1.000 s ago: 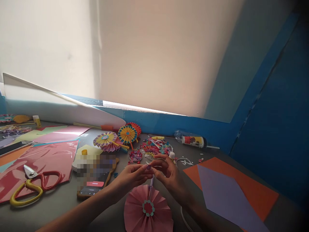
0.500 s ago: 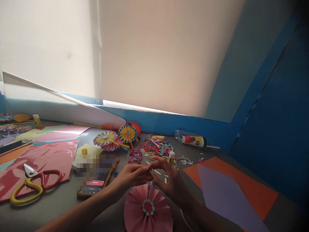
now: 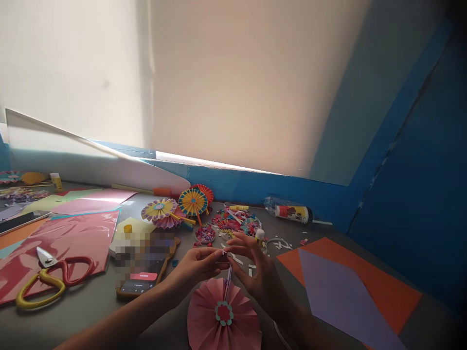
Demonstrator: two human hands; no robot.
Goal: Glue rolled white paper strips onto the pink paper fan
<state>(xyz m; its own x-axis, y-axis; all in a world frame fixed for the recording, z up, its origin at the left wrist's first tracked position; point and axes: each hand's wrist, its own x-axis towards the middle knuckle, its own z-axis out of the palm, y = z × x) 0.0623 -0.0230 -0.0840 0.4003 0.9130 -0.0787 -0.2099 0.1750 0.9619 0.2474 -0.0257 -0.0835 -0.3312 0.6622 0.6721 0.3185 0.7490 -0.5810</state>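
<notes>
Lying across a shiny red paper pack (image 3: 83, 238) toward the table's (image 3: 164, 335) left edge, scissors (image 3: 53, 273) with red and yellow handles come first, then a phone (image 3: 149, 274). Pleated paper fans (image 3: 193, 201) sit near the back edge. The left hand (image 3: 202, 265) pinches a tiny pale piece (image 3: 223, 252) between thumb and finger, above a pink pleated paper rosette (image 3: 224, 313) at the near edge; a thin strip (image 3: 228, 284) runs up from it. The right hand (image 3: 253, 262) curves in, fingertips meeting the left's; whether it grips anything, I cannot tell. Beyond stand a glue stick (image 3: 260, 236) and, by the back edge, a labelled bottle (image 3: 293, 213). Lavender paper (image 3: 339, 291) overlaps orange paper (image 3: 386, 287) toward the right edge.
</notes>
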